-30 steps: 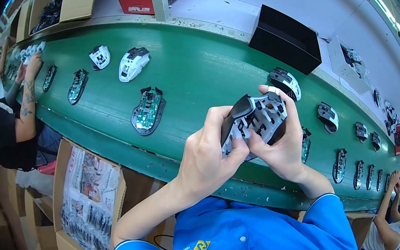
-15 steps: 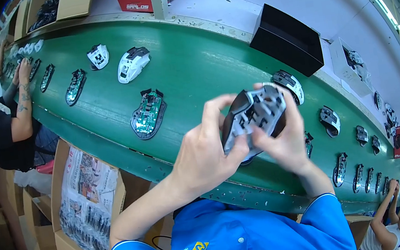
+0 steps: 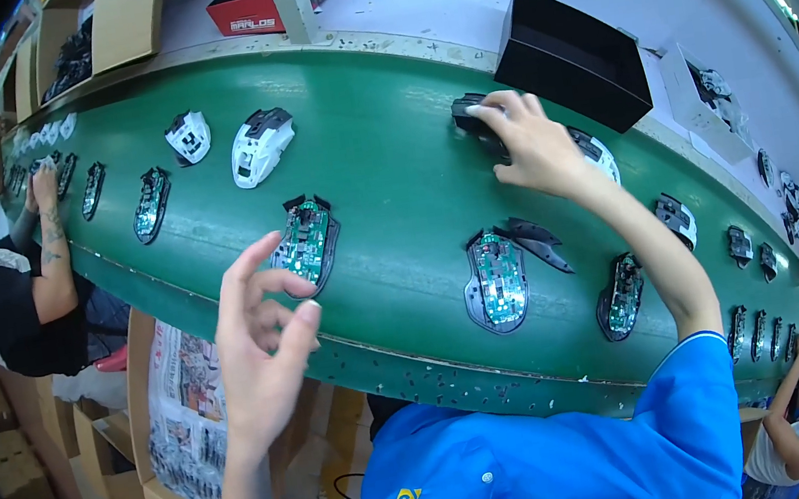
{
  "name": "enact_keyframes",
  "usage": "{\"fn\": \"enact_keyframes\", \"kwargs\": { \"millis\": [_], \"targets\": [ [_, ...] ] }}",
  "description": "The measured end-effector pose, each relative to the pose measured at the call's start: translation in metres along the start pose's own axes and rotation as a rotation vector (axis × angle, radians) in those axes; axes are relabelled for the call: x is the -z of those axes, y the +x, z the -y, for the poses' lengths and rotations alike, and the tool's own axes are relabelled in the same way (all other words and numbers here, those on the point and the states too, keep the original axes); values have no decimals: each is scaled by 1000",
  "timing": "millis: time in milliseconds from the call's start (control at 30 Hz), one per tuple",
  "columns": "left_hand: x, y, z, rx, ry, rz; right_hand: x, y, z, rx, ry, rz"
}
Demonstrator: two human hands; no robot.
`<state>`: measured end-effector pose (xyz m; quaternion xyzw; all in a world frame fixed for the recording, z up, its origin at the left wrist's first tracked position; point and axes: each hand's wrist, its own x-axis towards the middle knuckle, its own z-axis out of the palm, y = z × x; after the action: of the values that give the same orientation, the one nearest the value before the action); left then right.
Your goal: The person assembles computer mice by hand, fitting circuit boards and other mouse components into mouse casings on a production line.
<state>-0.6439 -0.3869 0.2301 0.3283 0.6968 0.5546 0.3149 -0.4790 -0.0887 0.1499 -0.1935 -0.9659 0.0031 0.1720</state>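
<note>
My right hand [image 3: 535, 146] is at the far side of the green bench, thumb and fingers curved round a dark mouse top shell [image 3: 475, 120], which they partly cover. My left hand [image 3: 267, 353] hovers over the near edge, empty, fingers apart and bent. Just beyond its fingertips lies a mouse base with a green circuit board [image 3: 306, 242]. Another mouse base [image 3: 498, 282] lies between my arms, with a loose dark side piece [image 3: 542, 243] beside it. A third base [image 3: 621, 299] sits under my right forearm. A white-and-black shell [image 3: 597, 155] shows partly behind my right wrist.
White mouse shells [image 3: 262, 148] and more bases [image 3: 152, 206] line the green bench [image 3: 379, 171]. An open black box [image 3: 571, 60] stands along the far edge. Cardboard cartons [image 3: 155, 423] are at the lower left. Co-workers [image 3: 29, 268] sit at both ends.
Both hands held a mouse shell together before. Now my right hand has carried the shell to the far side, and my left hand has let go and moved left.
</note>
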Motion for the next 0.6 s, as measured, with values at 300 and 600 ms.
{"fn": "enact_keyframes", "kwargs": {
  "millis": [300,600],
  "targets": [
    [62,164,62,-259,1316,-305,41,-87,56,18,-67,271],
    [56,192,72,-77,860,-231,84,-72,42,-469,666,18]
  ]
}}
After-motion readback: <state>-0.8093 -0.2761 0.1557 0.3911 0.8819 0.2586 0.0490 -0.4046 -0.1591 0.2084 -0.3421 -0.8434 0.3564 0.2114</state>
